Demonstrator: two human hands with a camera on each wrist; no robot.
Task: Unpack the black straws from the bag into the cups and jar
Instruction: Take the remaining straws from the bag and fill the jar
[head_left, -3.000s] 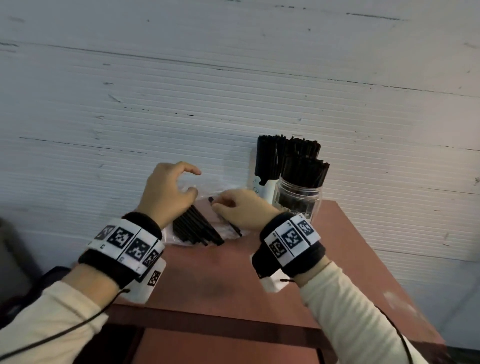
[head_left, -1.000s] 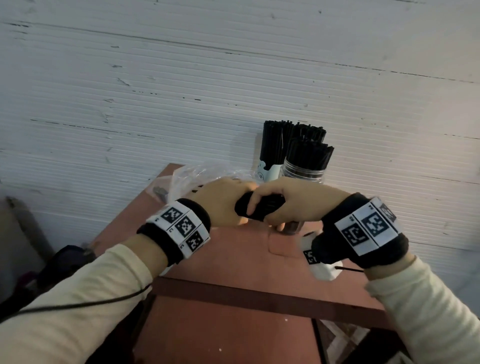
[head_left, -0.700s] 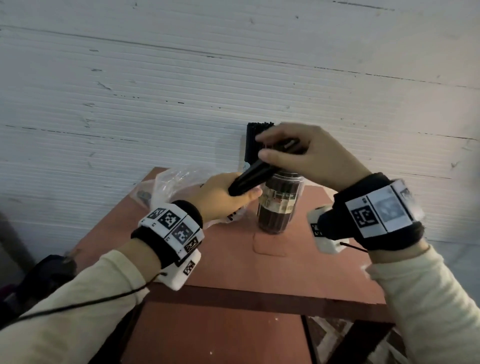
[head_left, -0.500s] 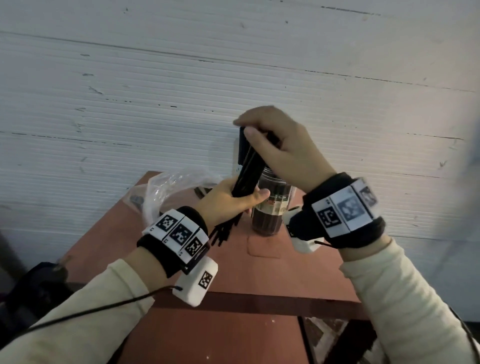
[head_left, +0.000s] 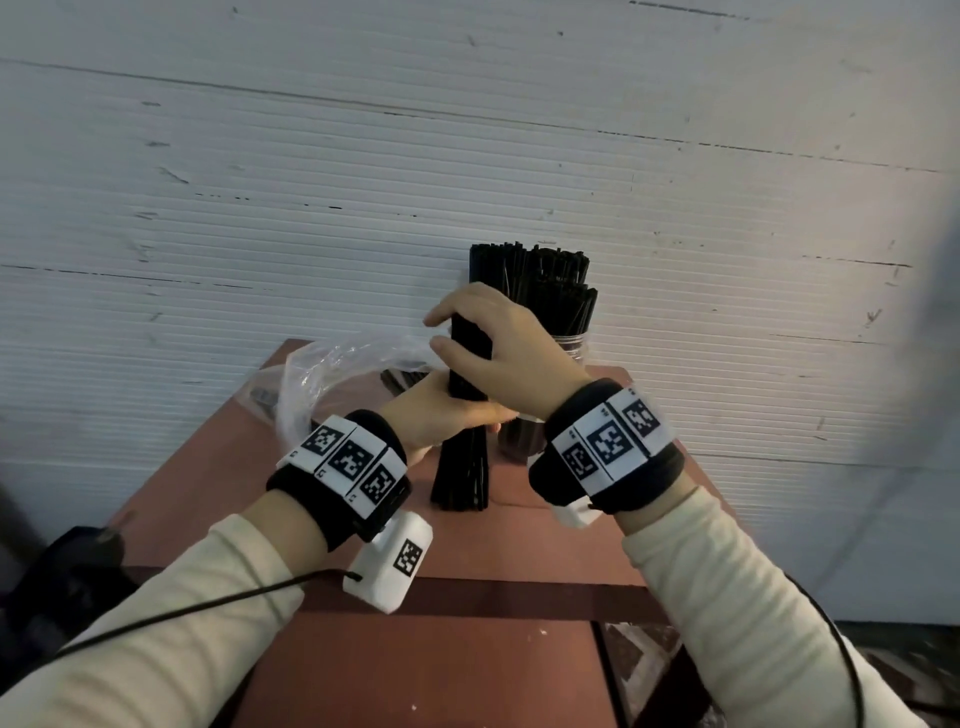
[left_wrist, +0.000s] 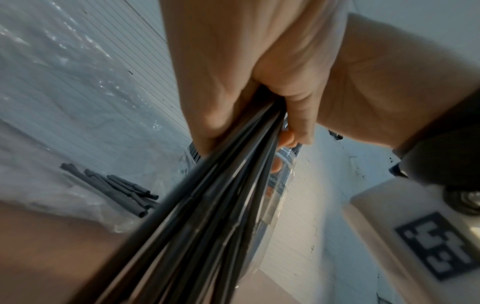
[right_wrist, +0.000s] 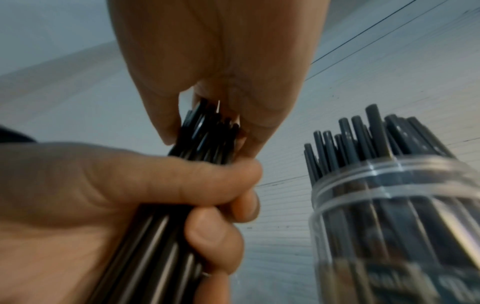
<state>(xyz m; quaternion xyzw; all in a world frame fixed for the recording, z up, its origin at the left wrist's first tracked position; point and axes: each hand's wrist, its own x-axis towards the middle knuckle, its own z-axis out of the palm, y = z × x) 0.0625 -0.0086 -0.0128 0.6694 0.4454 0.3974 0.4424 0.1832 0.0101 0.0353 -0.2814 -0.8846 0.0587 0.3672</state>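
Note:
A bundle of black straws (head_left: 461, 467) stands upright, its lower ends on the red-brown table (head_left: 519, 551). My left hand (head_left: 447, 413) grips its middle; in the left wrist view the fingers curl round the bundle (left_wrist: 207, 216). Around its top my right hand (head_left: 485, 356) closes, the fingertips seen on the straw ends (right_wrist: 207, 131). Just right of the bundle stands the clear jar (right_wrist: 389, 205), packed with straws (head_left: 563, 312). More straws (head_left: 498, 265) rise behind it; their cup is hidden. The clear plastic bag (head_left: 332, 374) lies at the left with a few straws (left_wrist: 114, 189) inside.
A white ribbed wall (head_left: 363, 182) runs directly behind the table. The table's front edge (head_left: 519, 592) is close to me, and a dark object (head_left: 62, 571) sits low at the left. Bare tabletop lies in front of the bundle.
The bundle came out of the bag and was lifted, tilted, beside the jar. Now it is upright and lower, ends on the table, with both hands lower too.

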